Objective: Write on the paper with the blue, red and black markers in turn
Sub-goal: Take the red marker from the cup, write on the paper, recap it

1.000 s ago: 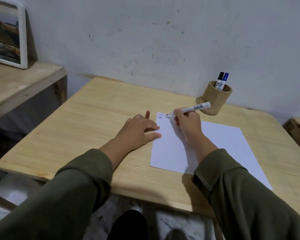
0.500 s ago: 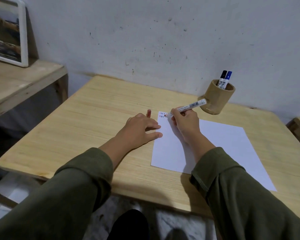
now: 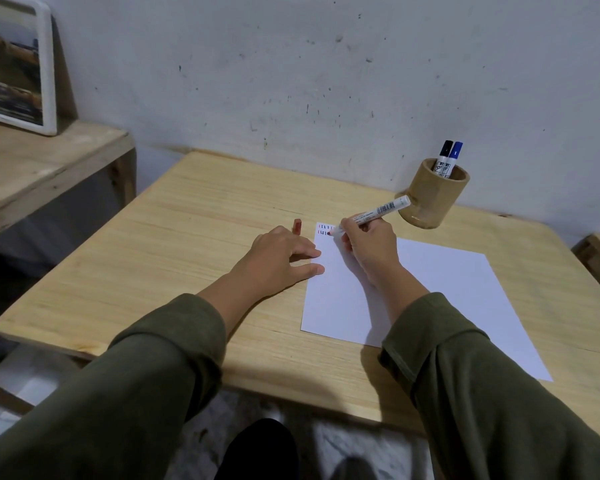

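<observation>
White paper (image 3: 440,292) is lying on the right half of the pale wooden desk (image 3: 194,237), its far left corner carrying two short rows of small strokes (image 3: 326,229), some red and some dark. Your right hand (image 3: 369,245) is resting on that corner, its fingers curling round the red marker (image 3: 371,214) and pinching it low on the barrel. The marker is slanting, its tip touching the paper at the end of the lower row and its white back end pointing far and right toward the cup. Your left hand (image 3: 281,254) is lying flat on the desk just left of the paper, fingers relaxed and slightly spread, with the thumb and a fingertip reaching the paper's left edge. A small red cap (image 3: 297,226) is standing on the desk just beyond your left hand, close to the paper's far left corner.

At the far right of the desk, near the wall, a wooden cup (image 3: 433,199) is holding the black marker (image 3: 444,157) and the blue marker (image 3: 455,155), both standing side by side with caps up, the black one on the left. Both your arms are wearing olive green sleeves (image 3: 482,393). On a lower wooden shelf (image 3: 42,168) to the far left, a white-framed picture (image 3: 14,64) is leaning against the wall.
</observation>
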A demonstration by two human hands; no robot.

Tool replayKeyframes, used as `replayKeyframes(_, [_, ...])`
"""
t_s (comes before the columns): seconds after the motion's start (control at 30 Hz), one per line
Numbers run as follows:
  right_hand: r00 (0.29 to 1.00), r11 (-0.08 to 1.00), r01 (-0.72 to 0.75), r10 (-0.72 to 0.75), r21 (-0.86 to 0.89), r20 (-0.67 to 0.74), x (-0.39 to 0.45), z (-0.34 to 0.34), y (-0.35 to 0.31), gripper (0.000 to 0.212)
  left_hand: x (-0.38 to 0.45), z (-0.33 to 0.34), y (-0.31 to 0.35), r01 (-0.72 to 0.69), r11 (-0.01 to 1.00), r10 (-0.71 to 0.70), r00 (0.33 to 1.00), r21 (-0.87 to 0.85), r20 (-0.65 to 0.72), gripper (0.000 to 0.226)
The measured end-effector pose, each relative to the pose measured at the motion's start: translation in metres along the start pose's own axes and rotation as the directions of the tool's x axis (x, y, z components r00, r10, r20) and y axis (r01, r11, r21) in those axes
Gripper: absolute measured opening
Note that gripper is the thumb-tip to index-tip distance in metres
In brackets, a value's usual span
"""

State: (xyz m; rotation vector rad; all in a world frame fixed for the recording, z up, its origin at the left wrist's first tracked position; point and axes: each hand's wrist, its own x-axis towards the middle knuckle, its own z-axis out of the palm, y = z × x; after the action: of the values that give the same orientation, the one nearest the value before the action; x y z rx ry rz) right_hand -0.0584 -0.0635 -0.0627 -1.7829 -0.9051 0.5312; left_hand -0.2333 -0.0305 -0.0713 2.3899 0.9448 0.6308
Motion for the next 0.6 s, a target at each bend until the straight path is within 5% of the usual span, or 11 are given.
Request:
replayKeyframes(0.2, [1.000, 0.999, -0.026, 0.026, 0.038, -0.001, -0.001, -0.001, -0.002, 0.026, 0.000, 0.000, 0.000, 0.005, 1.000, -0.005, 1.000, 0.002, 0.007, 0.037])
replayKeyframes(0.43, [0.986, 0.897, -0.151, 0.164, 0.416, 0.004, -0.007, -0.011, -0.012, 0.016, 0.000, 0.000, 0.001, -0.029, 0.999, 0.029, 0.999, 0.030, -0.013, 0.035])
replayKeyframes(0.6, [0.975, 0.772, -0.202, 0.214, 0.603, 0.052, -0.007, -0.021, -0.023, 0.015, 0.007, -0.004, -0.001, -0.005, 0.999, 0.023, 0.920, 0.048, -0.392, 0.032])
